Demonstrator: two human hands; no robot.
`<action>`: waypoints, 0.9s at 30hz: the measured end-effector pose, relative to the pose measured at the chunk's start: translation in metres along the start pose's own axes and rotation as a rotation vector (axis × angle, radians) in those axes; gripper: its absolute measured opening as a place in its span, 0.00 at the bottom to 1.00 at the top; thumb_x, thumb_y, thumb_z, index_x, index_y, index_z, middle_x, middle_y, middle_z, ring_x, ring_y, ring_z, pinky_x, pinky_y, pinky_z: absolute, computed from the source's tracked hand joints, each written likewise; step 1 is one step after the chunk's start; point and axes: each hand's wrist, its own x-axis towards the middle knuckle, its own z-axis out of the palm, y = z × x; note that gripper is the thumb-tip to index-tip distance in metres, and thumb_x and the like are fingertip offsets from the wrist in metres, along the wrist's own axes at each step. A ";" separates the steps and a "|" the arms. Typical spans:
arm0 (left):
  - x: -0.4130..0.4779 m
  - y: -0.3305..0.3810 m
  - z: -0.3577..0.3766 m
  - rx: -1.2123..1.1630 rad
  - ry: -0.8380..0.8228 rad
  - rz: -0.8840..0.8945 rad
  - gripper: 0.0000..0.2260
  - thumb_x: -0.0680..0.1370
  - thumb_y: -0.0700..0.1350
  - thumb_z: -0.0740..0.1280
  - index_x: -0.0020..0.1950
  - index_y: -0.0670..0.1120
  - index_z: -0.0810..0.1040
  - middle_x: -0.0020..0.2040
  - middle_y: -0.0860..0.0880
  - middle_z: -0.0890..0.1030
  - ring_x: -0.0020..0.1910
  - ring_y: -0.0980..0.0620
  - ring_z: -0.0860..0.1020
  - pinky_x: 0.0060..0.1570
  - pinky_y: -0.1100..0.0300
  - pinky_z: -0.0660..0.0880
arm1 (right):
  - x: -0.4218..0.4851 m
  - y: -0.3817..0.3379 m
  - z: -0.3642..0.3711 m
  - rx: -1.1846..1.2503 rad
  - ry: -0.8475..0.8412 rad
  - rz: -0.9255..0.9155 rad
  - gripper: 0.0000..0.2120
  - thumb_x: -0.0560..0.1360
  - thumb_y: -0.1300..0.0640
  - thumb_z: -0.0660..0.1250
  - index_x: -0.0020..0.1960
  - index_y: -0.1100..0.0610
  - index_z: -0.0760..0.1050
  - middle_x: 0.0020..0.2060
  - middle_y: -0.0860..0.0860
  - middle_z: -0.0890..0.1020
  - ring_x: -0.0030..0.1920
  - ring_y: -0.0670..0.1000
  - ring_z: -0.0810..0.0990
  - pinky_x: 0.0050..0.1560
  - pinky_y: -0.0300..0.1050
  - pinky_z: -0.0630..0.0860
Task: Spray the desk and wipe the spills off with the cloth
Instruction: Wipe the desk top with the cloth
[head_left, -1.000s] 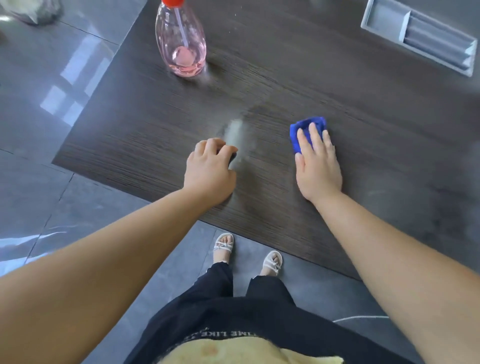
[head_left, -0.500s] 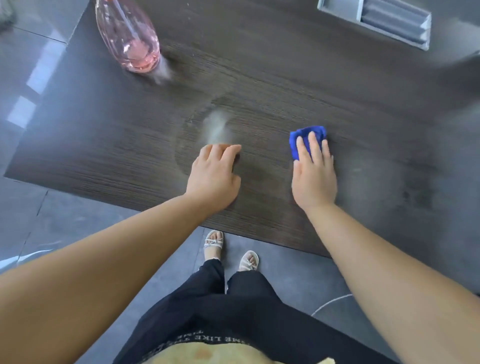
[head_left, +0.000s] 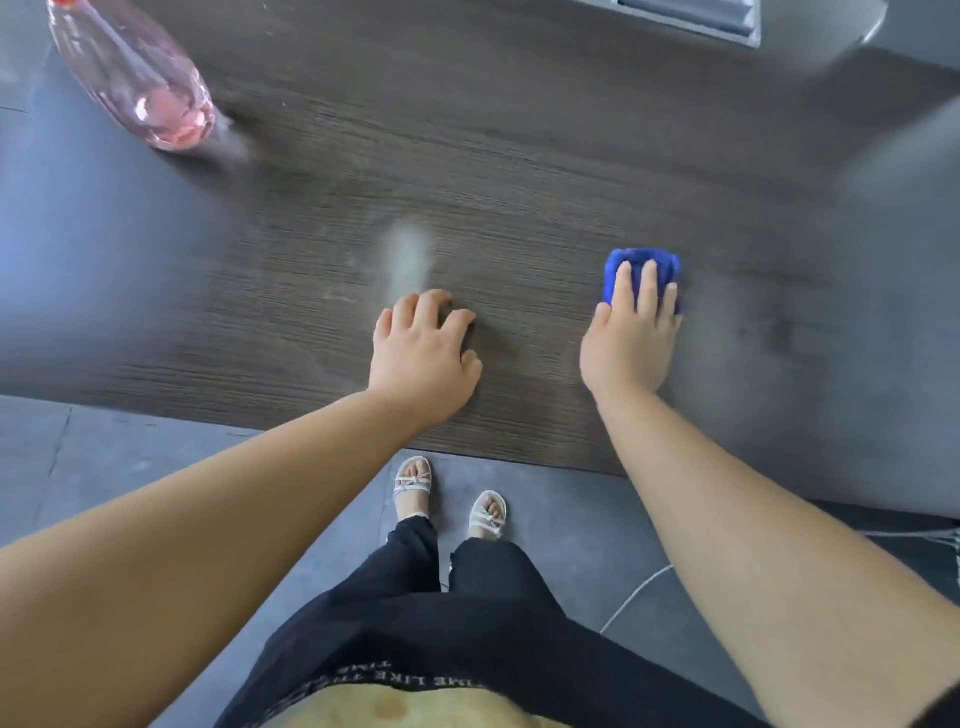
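A dark wood-grain desk fills the upper half of the view. My right hand lies flat on a blue cloth, fingers straight, pressing it onto the desk right of centre. My left hand rests on the desk near the front edge, its fingers bent with the tips on the wood and nothing in it. Just beyond its fingers is a pale smear. A clear pink spray bottle stands at the far left of the desk, with a little pink liquid at its bottom.
A grey cable tray is set into the desk at the far edge. The desk's front edge runs just above my sandalled feet on the grey tiled floor. A thin white cable lies on the floor at the right.
The view has swung left and tilted down, so desk and bottle shifted in frame. My right hand has kept the cloth pressed on the desk. My left hand stayed beside the smear.
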 end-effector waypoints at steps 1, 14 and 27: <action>0.000 0.004 0.002 0.002 -0.007 -0.010 0.21 0.77 0.51 0.58 0.70 0.51 0.66 0.71 0.47 0.62 0.71 0.43 0.57 0.71 0.48 0.52 | -0.010 -0.018 0.005 0.002 0.014 -0.017 0.24 0.79 0.54 0.55 0.75 0.55 0.58 0.75 0.54 0.57 0.74 0.62 0.54 0.71 0.59 0.54; 0.001 0.028 0.011 0.044 0.009 -0.106 0.22 0.77 0.50 0.59 0.70 0.47 0.65 0.71 0.44 0.61 0.70 0.42 0.57 0.70 0.48 0.52 | -0.008 0.058 -0.014 -0.016 0.013 0.048 0.24 0.79 0.55 0.54 0.74 0.56 0.59 0.75 0.55 0.58 0.74 0.62 0.55 0.71 0.60 0.55; -0.003 0.069 0.026 0.142 -0.075 0.123 0.25 0.77 0.56 0.60 0.72 0.51 0.63 0.73 0.46 0.60 0.72 0.42 0.55 0.70 0.49 0.55 | -0.003 0.147 -0.036 -0.084 -0.052 -0.063 0.24 0.81 0.56 0.53 0.76 0.54 0.55 0.76 0.53 0.54 0.75 0.60 0.52 0.72 0.61 0.53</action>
